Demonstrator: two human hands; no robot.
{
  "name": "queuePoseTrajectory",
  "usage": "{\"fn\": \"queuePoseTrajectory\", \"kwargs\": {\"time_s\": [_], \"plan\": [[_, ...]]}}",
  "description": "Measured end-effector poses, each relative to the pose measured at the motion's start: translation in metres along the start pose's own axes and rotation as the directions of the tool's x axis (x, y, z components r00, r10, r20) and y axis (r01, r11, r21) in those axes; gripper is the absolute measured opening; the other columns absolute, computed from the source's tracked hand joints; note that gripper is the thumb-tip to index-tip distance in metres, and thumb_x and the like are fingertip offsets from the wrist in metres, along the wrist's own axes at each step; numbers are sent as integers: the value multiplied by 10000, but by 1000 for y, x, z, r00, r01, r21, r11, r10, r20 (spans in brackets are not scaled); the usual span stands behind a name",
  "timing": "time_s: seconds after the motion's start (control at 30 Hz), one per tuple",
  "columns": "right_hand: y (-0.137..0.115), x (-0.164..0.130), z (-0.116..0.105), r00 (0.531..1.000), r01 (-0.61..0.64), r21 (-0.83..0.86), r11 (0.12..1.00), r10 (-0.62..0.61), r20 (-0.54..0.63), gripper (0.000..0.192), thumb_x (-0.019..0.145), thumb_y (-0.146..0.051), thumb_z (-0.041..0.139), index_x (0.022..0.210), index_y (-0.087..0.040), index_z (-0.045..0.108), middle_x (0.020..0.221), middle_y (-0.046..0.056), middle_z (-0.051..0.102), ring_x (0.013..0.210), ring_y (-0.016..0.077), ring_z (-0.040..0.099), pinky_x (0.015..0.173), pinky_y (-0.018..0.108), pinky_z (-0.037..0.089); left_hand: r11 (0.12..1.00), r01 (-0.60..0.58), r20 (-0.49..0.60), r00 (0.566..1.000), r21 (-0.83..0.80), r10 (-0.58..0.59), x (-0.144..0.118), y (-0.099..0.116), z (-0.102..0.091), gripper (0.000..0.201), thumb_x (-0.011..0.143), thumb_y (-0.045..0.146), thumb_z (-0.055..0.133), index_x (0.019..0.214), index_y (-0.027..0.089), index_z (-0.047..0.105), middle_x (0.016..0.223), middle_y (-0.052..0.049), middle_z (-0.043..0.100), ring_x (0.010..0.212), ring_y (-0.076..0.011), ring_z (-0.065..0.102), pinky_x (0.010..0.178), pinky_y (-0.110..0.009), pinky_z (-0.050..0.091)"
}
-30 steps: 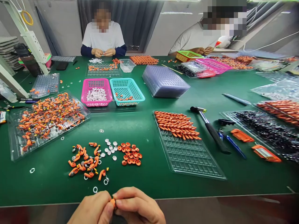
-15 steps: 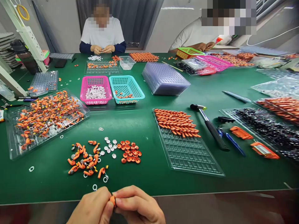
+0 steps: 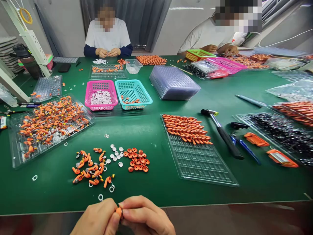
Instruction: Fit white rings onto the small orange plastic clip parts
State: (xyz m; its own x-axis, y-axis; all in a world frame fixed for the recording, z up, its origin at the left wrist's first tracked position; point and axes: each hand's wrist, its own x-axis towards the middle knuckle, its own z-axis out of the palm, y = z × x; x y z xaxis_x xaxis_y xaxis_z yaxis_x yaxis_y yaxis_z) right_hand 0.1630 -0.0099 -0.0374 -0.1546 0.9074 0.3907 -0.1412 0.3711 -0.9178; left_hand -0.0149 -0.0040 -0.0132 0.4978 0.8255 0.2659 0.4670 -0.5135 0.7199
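Below scattered orange parts [image 3: 93, 168], both hands' fingers [image 3: 129, 209] pinch one orange piece [image 3: 119, 212]

There is only one view, from a camera on the person's head. It looks forward and down over the green table [image 3: 156, 192]. The hands at the bottom edge of the frame are very near. The co-workers at the top edge are far away.
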Motion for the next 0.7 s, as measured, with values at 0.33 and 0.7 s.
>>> {"fn": "queuePoseTrajectory", "kwargs": {"time_s": [0.33, 0.7], "plan": [[-3, 0, 0, 1000, -7, -19, 1000, 7, -5, 451, 812, 35, 700, 1104, -305, 747, 973, 70, 756, 775, 189, 757, 694, 252, 654, 999, 28, 40, 999, -39, -27, -2, -4, 3, 368, 1052, 339, 242, 742, 233, 411, 601, 43, 511, 469, -105, 486, 435, -193, 384], [-7, 0, 0, 1000, 11, -42, 999, -12, -20, 387, 824, -14, 721, 1090, -293, 756, 935, 73, 765, 745, 187, 762, 660, 238, 656, 999, -31, -28, 999, -15, 31, -3, -4, 9, 331, 1062, 329, 239, 783, 235, 391, 619, 50, 462, 468, -103, 449, 433, -190, 364]]}}
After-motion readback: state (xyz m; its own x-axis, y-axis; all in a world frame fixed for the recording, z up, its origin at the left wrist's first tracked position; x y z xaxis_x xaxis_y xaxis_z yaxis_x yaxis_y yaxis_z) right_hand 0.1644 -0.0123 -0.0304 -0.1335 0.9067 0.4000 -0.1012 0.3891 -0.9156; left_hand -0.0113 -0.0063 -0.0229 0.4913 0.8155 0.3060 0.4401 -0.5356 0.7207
